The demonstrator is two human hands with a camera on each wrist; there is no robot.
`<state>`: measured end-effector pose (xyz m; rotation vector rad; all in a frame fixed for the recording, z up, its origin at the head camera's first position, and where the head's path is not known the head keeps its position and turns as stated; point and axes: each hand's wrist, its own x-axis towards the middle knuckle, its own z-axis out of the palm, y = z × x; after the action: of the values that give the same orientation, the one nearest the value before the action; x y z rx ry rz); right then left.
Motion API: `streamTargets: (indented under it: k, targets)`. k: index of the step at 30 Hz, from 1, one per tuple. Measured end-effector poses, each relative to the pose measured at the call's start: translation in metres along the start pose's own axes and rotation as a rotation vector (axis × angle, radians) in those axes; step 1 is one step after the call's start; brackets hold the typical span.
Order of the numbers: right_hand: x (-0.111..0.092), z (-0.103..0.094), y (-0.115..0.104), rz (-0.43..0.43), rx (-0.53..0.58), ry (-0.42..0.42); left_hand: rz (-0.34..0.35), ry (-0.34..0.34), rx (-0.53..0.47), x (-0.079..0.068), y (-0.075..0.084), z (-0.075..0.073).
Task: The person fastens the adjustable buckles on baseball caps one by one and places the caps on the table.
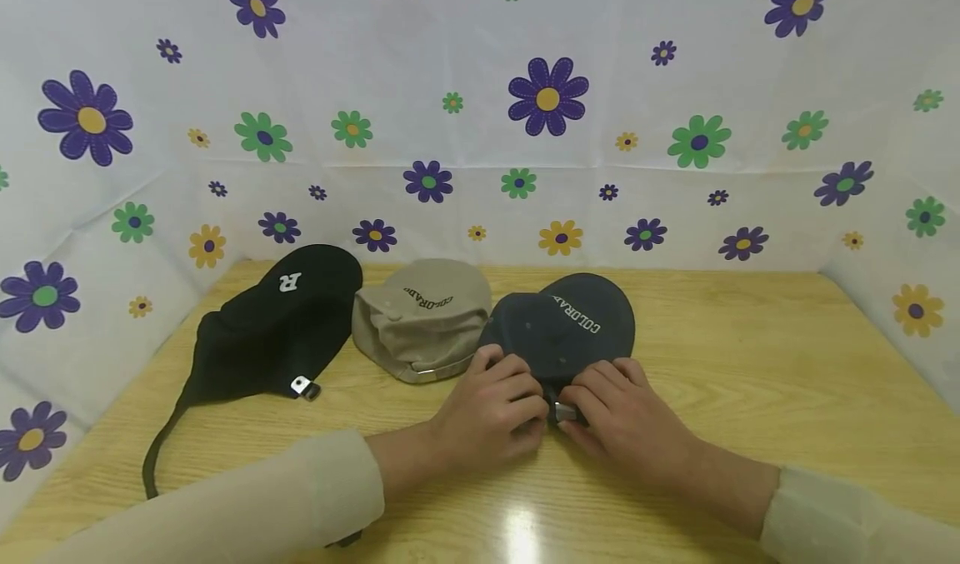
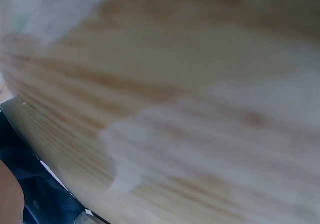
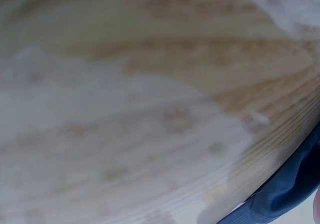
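The navy cap (image 1: 525,331) slanted away rightward, brim (image 1: 611,301) foremost, reading "COLORAD…"; left fingers (image 1: 521,385) gripped its rear, right fingers (image 1: 600,389) its buckle (image 1: 566,411).

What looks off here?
Black cap: strap undone, trailing loose across the table, well away from its buckle. The beige cap looks fastened, though its crown is dented. Navy cap looks fine where visible. No spill.

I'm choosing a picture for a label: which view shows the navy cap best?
The head view: the navy cap shows crown, brim and lettering, partly hidden by the left hand and right hand. The left wrist view catches only a piece, lower left; the right wrist view only a piece, lower right.
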<state>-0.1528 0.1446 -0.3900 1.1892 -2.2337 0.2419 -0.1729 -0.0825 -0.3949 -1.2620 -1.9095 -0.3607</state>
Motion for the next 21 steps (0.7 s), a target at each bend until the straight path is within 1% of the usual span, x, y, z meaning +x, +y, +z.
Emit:
streamTargets:
  k: [3, 7, 9, 12, 19, 21]
  targets:
    - [0.0005, 0.001, -0.0001, -0.009, -0.002, 0.015, 0.005, 0.003, -0.001, -0.0002, -0.0002, -0.0001]
    - [0.001, 0.0018, 0.0001, -0.026, 0.004, 0.039, 0.016, -0.008, -0.029, -0.0001, -0.0003, -0.0004]
    - [0.0012, 0.0019, 0.0004, -0.028, 0.008, 0.036, 0.021, -0.016, -0.047, 0.0003, -0.0005, -0.0005]
    - [0.0011, 0.0014, 0.0009, -0.02, 0.014, 0.008, 0.031, -0.023, -0.066, 0.0011, -0.001, -0.0007]
    - [0.0011, 0.0027, 0.0012, -0.042, 0.025, 0.032, 0.04, -0.033, -0.077, 0.0008, -0.001, -0.0003]
    - [0.001, 0.0027, 0.0012, -0.032, 0.027, 0.004, 0.04, -0.033, -0.081, 0.0009, -0.0014, -0.0005]
